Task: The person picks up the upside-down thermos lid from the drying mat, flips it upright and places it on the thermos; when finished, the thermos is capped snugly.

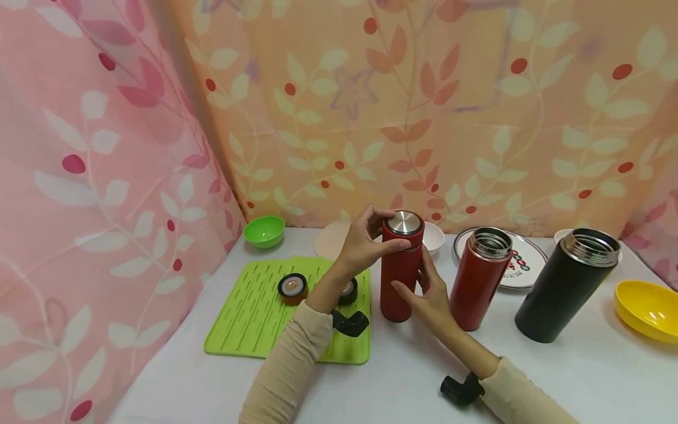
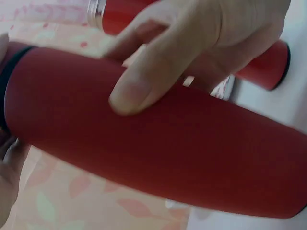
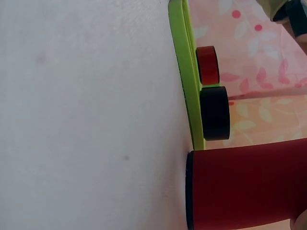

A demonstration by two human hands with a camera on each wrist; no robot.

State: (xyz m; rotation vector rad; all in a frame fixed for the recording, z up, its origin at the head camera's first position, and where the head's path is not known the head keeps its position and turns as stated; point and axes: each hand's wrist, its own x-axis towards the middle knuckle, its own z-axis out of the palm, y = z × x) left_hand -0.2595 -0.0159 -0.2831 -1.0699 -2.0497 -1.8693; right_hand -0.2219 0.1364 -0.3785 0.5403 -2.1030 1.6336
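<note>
From my end I have both hands on the same thing: a red flask (image 1: pixel 398 277), standing upright on the white table (image 1: pixel 402 383) just right of the green mat (image 1: pixel 238 330). The left hand (image 1: pixel 365 242) reaches in from the left and grips the top of it, thumb on the near side, fingers curled over the far side of the silver-topped lid (image 1: pixel 405 222). The right hand (image 1: pixel 431 297) comes from the right and holds the body lower down — thumb across the near face, the other fingers round the right side. So the flask sits between my two hands, touching both, and I see its dark base meet the table in the right wrist view.

On the mat, left of the flask, I count two round lids: a red one (image 1: pixel 293 288), and to its right a black one (image 1: pixel 348 292), partly hidden by the left forearm. To the right of the right hand stand an uncapped red flask (image 1: pixel 479 288) and, farther right, an uncapped black flask (image 1: pixel 561 294). A white plate (image 1: pixel 535 253) lies behind them — and a yellow bowl (image 1: pixel 648 309) sits at the far right.
</note>
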